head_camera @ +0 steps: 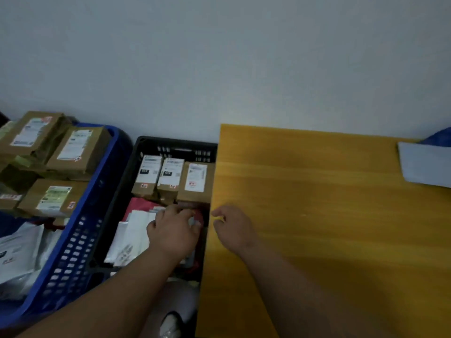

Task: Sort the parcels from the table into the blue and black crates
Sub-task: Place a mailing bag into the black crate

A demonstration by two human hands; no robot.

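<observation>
Inside the black crate (136, 181), which stands on the floor between the blue crate (80, 240) and the yellow bench (317, 215), the left hand (173, 234) reaches down onto the soft parcels. Its fingers (185, 213) are curled over a small red-and-grey packet (197, 219) lying against the crate's right wall, just beside the bench edge; the picture is too blurred to tell whether they pinch it or only press on it. To the left of that hand lie white mailer bags (129, 240) with dark print, and a red mailer (141, 206) shows beneath them. At the far end of the black crate 3 brown cardboard boxes (170, 179) stand side by side, touching one another, each with a white shipping label facing up.

The right hand (231, 228) hangs over the left edge of the bench, close to the black crate's wall, holding nothing; its fingers (219, 213) are loosely curled and a little apart, the thumb and forefinger pointing toward the crate.

The blue crate, left of the black one and touching it, is heaped with brown labelled boxes (75, 152) at the far end, rising above its rim, and white mailers (17, 252) nearer the person.

On the bench's far right corner lies a pale grey mailer (427, 164), with something blue (439, 137) behind it against the wall. A light shoe (170, 325) shows on the floor below the left forearm.
</observation>
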